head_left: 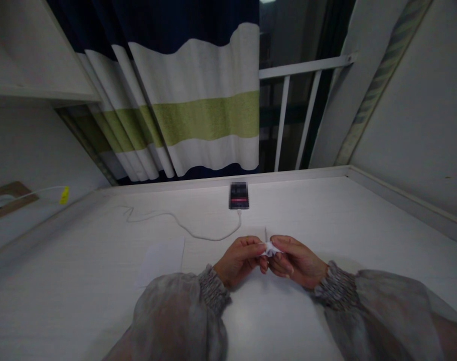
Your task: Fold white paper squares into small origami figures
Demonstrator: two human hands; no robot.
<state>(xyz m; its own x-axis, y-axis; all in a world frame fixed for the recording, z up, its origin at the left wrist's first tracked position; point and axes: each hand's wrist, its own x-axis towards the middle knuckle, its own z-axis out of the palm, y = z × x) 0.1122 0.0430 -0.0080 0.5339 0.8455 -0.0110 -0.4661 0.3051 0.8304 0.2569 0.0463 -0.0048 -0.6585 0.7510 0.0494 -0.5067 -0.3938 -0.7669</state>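
My left hand (240, 258) and my right hand (295, 260) meet over the white table (326, 210), fingers pinched together on a small folded piece of white paper (269, 247). A thin point of the paper sticks up between the hands. Both wrists wear grey gathered sleeves. A flat sheet of white paper (161, 260) lies on the table to the left of my left hand.
A small dark device (239, 195) sits at the back of the table, plugged into a white cable (175, 220) that runs left to a wall outlet. Behind hang a striped curtain (198, 110) and a white railing (303, 90). Walls close in on both sides.
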